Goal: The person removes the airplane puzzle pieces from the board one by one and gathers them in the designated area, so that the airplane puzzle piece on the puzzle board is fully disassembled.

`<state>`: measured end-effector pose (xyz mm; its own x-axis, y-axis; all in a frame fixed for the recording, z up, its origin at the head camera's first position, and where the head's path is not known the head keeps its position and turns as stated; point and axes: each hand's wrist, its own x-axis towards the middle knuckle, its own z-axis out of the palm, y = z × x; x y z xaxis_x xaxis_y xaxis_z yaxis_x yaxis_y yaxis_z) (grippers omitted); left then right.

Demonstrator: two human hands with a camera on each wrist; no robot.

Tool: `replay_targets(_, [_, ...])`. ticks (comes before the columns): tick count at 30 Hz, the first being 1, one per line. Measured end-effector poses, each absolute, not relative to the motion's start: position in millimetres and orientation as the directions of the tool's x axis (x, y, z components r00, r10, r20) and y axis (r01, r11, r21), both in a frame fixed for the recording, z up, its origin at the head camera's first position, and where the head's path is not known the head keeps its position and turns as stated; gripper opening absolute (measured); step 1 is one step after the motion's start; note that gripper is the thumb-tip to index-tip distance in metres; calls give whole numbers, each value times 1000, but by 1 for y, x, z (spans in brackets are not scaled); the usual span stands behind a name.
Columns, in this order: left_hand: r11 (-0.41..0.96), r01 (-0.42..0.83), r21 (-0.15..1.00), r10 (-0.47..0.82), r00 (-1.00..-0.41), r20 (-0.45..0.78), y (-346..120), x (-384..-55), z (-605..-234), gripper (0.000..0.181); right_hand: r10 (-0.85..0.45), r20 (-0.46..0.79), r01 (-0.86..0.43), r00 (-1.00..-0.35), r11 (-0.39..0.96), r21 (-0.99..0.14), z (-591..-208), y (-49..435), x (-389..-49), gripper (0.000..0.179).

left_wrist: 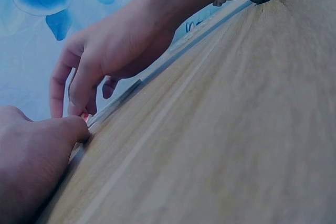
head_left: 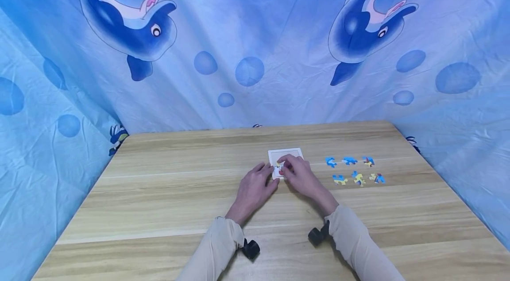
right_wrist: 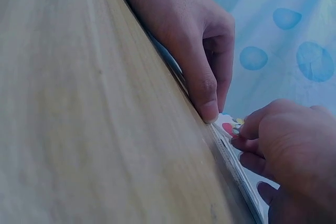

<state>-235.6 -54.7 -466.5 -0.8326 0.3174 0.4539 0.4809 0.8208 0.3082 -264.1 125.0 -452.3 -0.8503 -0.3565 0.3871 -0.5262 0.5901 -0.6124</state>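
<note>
At the centre of the frame, my right hand (head_left: 302, 178) pinches a colourful puzzle piece (right_wrist: 228, 128) at a white tray (head_left: 279, 151) on the table (head_left: 167, 192). My left hand (head_left: 253, 187) touches the tray's lower-left corner; whether it grips, I cannot tell. Six loose pieces (head_left: 358, 178) lie centre right.

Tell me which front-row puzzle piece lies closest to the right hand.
The leftmost piece; the middle piece and rightmost piece lie farther from the right hand.
</note>
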Motion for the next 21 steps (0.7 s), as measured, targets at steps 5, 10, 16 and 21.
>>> replay_targets(5, [821,476,316,316,-839,443,-54,-236,-465,40,-338,365,-497,-867,566,-658,-450,126,-264,20])
replay_targets(10, [826,469,313,314,-844,435,-54,-235,-464,42,-314,304,-433,-899,552,-712,-449,130,-263,21])
replay_targets(16, [829,467,308,316,-846,430,-54,-235,-465,43,-305,308,-430,-901,534,-728,-449,136,-261,21])
replay_targets(21, [829,467,309,317,-846,428,-54,-235,-465,43,-304,330,-446,-894,523,-726,-449,143,-258,21])
